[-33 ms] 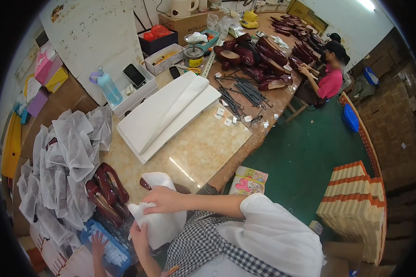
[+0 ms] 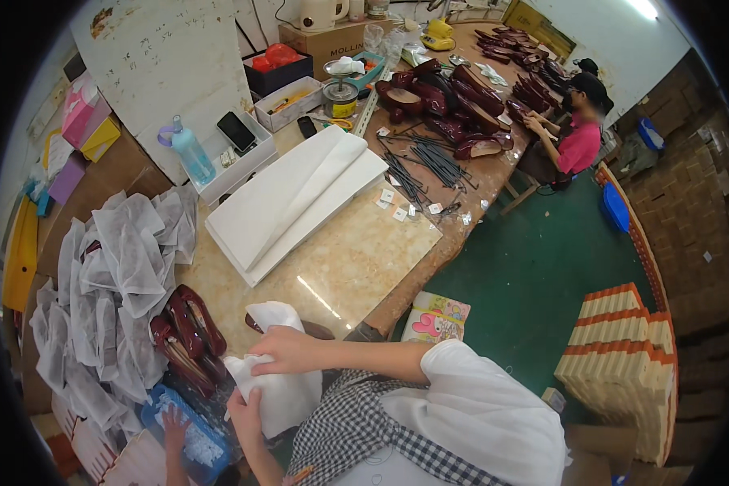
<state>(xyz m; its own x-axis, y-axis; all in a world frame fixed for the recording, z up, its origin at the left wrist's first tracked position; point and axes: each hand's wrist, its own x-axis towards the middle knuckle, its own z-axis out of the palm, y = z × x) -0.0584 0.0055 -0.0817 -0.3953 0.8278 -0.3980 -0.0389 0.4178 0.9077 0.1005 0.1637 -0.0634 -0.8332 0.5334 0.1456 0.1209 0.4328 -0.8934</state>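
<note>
Both my hands hold a white cloth bag [image 2: 282, 394] at the near edge of the tan worktable [image 2: 356, 259]. My right hand [image 2: 287, 350] presses on the bag's top, next to a dark shoe tip [image 2: 312, 329] that sticks out of it. My left hand [image 2: 247, 409] grips the bag from below. A pair of dark red glossy shoes [image 2: 188, 328] lies just left of the bag. Beyond them is a heap of crumpled white cloth bags [image 2: 121, 267].
A stack of white sheets [image 2: 292, 202] lies mid-table, with a blue bottle [image 2: 191, 154] and a phone [image 2: 236, 131] behind. A person in a pink shirt [image 2: 579, 142] works among dark red shoes [image 2: 454, 93]. Another hand [image 2: 172, 421] rests on a blue tray [image 2: 194, 441]. Striped boxes [image 2: 624, 364] stand on the right.
</note>
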